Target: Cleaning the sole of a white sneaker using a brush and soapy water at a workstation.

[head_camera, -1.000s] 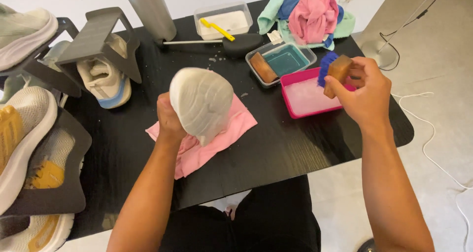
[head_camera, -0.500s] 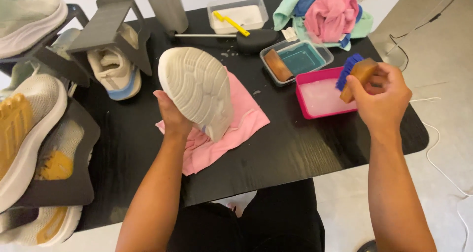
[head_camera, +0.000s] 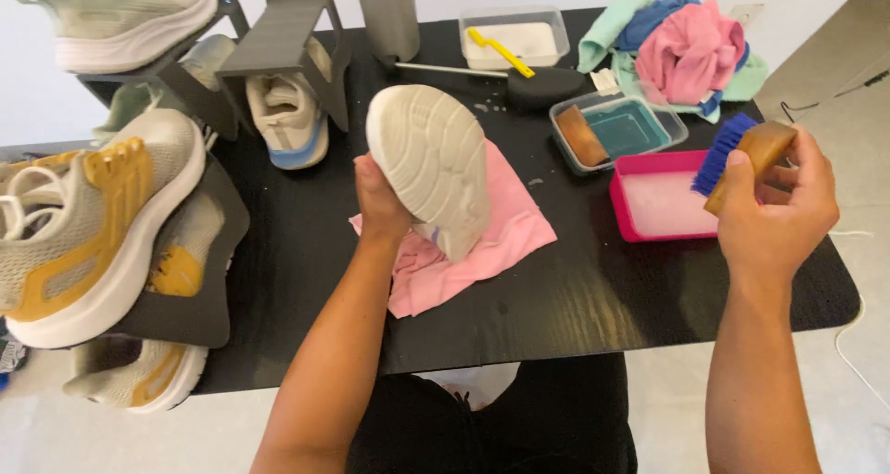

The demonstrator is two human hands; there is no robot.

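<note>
My left hand (head_camera: 380, 203) grips a pale sneaker (head_camera: 434, 163) and holds it tilted with its ridged sole facing up, over a pink cloth (head_camera: 464, 251) spread on the black table (head_camera: 575, 298). My right hand (head_camera: 777, 210) holds a wooden brush with blue bristles (head_camera: 742, 154) just above the right side of a pink tray (head_camera: 660, 205) holding whitish liquid. The brush bristles point down and left toward the tray.
Behind the pink tray stand a clear tub with teal liquid and a brown sponge (head_camera: 614, 131), a clear box with a yellow brush (head_camera: 514, 38) and a heap of coloured cloths (head_camera: 686, 47). Dark shoe racks with several sneakers (head_camera: 111, 214) fill the left. A grey cylinder (head_camera: 387, 15) stands at the back.
The sneaker in my left hand has tipped so more of its sole faces me. My right hand with the brush stays over the pink tray's right side.
</note>
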